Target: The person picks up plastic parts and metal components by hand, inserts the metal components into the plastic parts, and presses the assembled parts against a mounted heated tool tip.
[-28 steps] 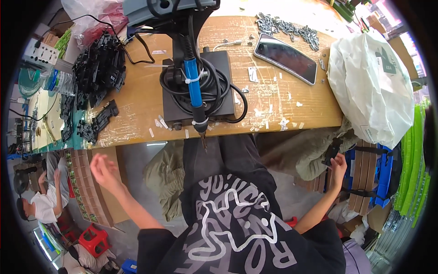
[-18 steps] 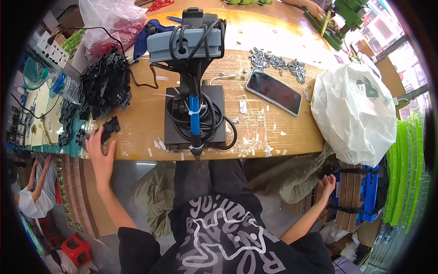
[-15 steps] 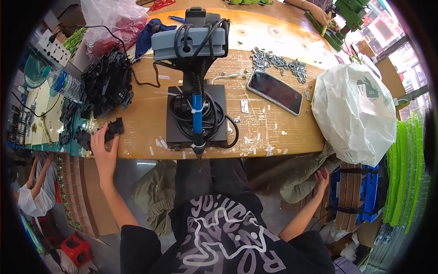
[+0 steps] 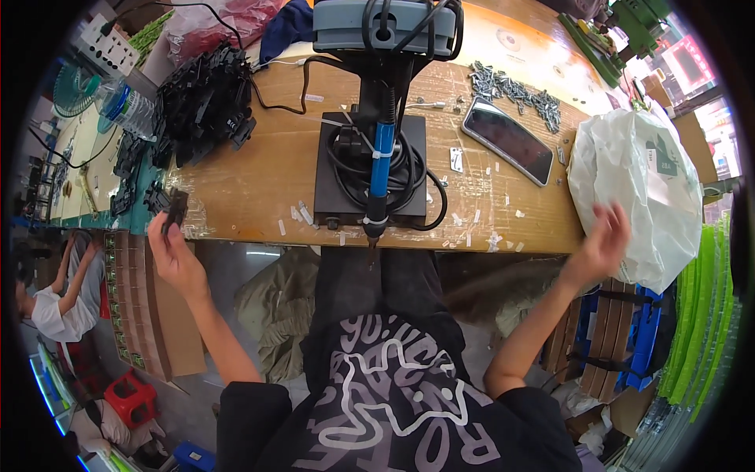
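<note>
My left hand (image 4: 179, 256) is closed on a small black plastic part (image 4: 177, 211), held up at the table's front left edge. Just behind it, several more black plastic parts (image 4: 157, 197) lie at the edge of the green mat. My right hand (image 4: 602, 245) is raised in front of the white plastic bag (image 4: 657, 212); motion blurs its fingers, and I cannot tell whether it holds anything. Between my hands, a soldering iron (image 4: 381, 161) with a blue handle hangs tip down from a stand with a black base (image 4: 334, 185).
A big heap of black plastic parts (image 4: 200, 106) is at the back left, beside a water bottle (image 4: 130, 110). Small metal pieces (image 4: 519, 94) lie behind a phone (image 4: 507, 141). White scraps litter the wooden table (image 4: 259, 189). Another person (image 4: 67, 311) sits at far left.
My left hand has lifted a black part off the table toward me. My right hand has risen from beside the cartons below the table to the white bag. The whole view has shifted.
</note>
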### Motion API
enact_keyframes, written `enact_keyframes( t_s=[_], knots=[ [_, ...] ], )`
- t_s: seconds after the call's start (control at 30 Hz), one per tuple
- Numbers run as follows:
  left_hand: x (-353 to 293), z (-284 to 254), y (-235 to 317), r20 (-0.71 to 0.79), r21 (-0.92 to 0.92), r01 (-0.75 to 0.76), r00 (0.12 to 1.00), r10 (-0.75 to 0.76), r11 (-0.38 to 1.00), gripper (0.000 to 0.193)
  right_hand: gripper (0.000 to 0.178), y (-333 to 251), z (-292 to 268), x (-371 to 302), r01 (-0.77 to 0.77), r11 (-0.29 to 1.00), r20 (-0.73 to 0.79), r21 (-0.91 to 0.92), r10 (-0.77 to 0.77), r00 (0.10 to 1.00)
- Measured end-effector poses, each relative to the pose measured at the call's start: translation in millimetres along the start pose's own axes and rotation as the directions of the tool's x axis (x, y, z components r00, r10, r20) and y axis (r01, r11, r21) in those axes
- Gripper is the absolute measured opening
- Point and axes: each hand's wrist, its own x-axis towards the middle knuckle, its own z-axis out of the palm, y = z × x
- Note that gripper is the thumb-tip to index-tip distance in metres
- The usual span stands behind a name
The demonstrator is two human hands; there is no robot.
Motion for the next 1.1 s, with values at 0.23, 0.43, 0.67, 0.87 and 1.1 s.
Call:
enact_keyframes(
  t_s=[0.23, 0.43, 0.67, 0.87, 1.1],
  knots=[
    [-32.5, -10.4, 65.5, 0.055, -0.572, 0.418, 0.878, -0.476, 0.706, 0.025, 0.023, 67.1, 122.7, 64.0, -0.024, 0.994, 0.605, -0.105, 0.083, 0.792],
    [-76.6, -8.7, 107.7, 0.512, -0.420, 0.820, 0.567, -0.645, 0.388, 0.031, 0.018, 121.2, 162.9, 86.5, 0.098, 0.928, 0.769, -0.360, 0.236, 0.594],
    [-106.8, 2.8, 141.9, 0.876, -0.208, 0.951, 0.284, -0.389, 0.227, 0.031, 0.011, 92.5, 167.6, 93.4, 0.193, 0.893, 0.847, -0.407, 0.289, 0.446],
    [-103.4, 12.4, 167.0, 0.900, -0.227, 0.948, 0.292, -0.324, 0.224, 0.041, 0.014, 25.1, 116.1, 51.9, -0.174, 0.982, 0.643, 0.079, 0.083, 0.761],
    [-118.7, 26.6, 170.4, 0.782, -0.576, 0.809, 0.503, -0.369, -0.116, 0.025, 0.005, -69.4, 21.7, -47.2, -0.686, 0.636, 0.754, 0.355, 0.239, 0.612]
  ],
)
